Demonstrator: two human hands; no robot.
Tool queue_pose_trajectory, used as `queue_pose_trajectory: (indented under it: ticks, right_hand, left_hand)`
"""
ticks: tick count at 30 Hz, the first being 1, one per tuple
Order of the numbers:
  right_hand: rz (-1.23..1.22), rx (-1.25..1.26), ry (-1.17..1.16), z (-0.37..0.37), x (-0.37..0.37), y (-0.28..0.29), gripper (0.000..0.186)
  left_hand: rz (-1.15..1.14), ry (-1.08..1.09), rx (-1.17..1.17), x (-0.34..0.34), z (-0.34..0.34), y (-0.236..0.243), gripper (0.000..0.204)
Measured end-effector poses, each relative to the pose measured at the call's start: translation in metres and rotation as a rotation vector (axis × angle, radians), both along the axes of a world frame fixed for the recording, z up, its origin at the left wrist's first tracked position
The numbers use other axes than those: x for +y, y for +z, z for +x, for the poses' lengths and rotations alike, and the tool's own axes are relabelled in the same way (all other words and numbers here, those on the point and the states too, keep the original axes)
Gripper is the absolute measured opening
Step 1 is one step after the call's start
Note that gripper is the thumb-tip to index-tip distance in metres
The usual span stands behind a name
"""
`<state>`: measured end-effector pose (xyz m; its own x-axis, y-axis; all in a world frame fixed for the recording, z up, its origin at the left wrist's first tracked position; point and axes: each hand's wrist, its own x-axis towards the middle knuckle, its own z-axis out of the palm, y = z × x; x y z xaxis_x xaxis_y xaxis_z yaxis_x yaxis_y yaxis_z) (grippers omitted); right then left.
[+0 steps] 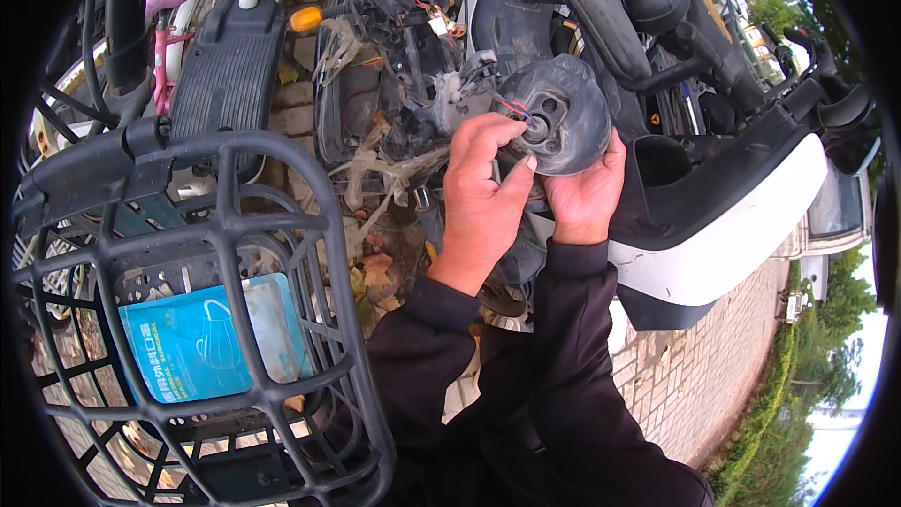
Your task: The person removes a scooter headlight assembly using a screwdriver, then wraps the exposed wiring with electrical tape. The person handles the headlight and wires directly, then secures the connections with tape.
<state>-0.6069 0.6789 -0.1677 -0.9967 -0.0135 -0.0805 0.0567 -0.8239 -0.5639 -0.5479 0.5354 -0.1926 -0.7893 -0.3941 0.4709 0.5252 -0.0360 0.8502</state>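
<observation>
A black, dusty rounded housing (574, 108), which looks like the back of a vehicle lamp, is held up in front of me. Its back has a ringed central opening with smaller round holes around it, and thin red and blue wires (516, 107) run to that opening. My right hand (587, 192) cups the housing from below and its right side, with most fingers hidden behind it. On the other side, my left hand (488, 183) has its fingers bent, index finger at the wires by the opening and thumb at the housing's lower left edge.
Stripped vehicle parts with loose connectors (439, 23) lie beyond my hands. A black basket (225, 244) holding a blue packet (188, 343) stands at near left. A white and black body panel (723, 235) is at right, above brick paving (704, 366). Dry leaves (377, 269) lie below.
</observation>
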Motion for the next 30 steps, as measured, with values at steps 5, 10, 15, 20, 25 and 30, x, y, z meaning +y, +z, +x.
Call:
queue_pose_trajectory:
  ticks: [5,10,15,20,25,30]
  right_hand:
    - [-0.020,0.054,-0.034,-0.001,-0.007,-0.005,0.049]
    - [-0.040,0.073,-0.016,0.000,-0.008,-0.006,0.047]
    - [0.030,0.143,0.019,-0.001,-0.010,-0.007,0.047]
    - [0.093,0.186,0.058,-0.002,-0.010,-0.010,0.053]
    - [0.086,0.178,0.098,-0.006,-0.007,-0.011,0.050]
    - [0.220,0.105,0.016,-0.009,-0.012,-0.009,0.055]
  left_hand:
    - [0.278,0.006,-0.131,0.006,-0.002,-0.001,0.038]
    - [0.722,-0.278,-0.144,0.004,-0.005,-0.001,0.050]
    - [0.733,-0.251,-0.183,-0.005,-0.010,0.001,0.047]
    - [0.716,-0.218,-0.190,-0.007,-0.014,-0.001,0.048]
    - [0.713,-0.218,-0.174,-0.006,-0.017,-0.005,0.049]
    - [0.711,-0.209,-0.167,-0.008,-0.023,-0.009,0.050]
